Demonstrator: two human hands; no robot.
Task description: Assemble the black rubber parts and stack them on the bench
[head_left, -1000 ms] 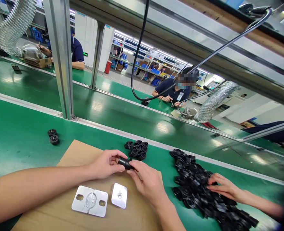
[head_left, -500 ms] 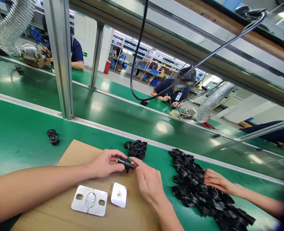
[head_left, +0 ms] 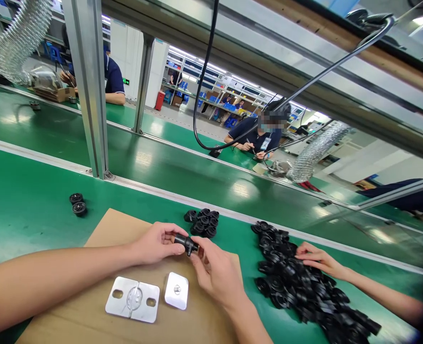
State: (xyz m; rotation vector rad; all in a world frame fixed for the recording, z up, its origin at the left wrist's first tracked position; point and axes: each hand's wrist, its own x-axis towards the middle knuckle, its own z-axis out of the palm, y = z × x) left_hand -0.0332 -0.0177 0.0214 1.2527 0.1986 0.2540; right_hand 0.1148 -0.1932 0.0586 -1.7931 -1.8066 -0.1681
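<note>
Above a sheet of brown cardboard, my left hand grips a black plastic fitting by its wide end. The fitting has a short side stub pointing down and a narrow end to the right. My right hand pinches that narrow end with thumb and fingers. Below the hands lie a silver metal plate with two slots and a round recess, and a smaller square metal plate with a raised centre. Several small black parts stand in a cluster just behind my hands.
A large heap of black parts lies to the right, with another person's hand at it. Two round black parts sit at left. A metal post and a hanging black cable stand ahead; co-workers sit across the bench.
My right thumb and fingers have closed round the fitting's narrow end, where before only the index finger was near it. The other person's hand has shifted left over the heap.
</note>
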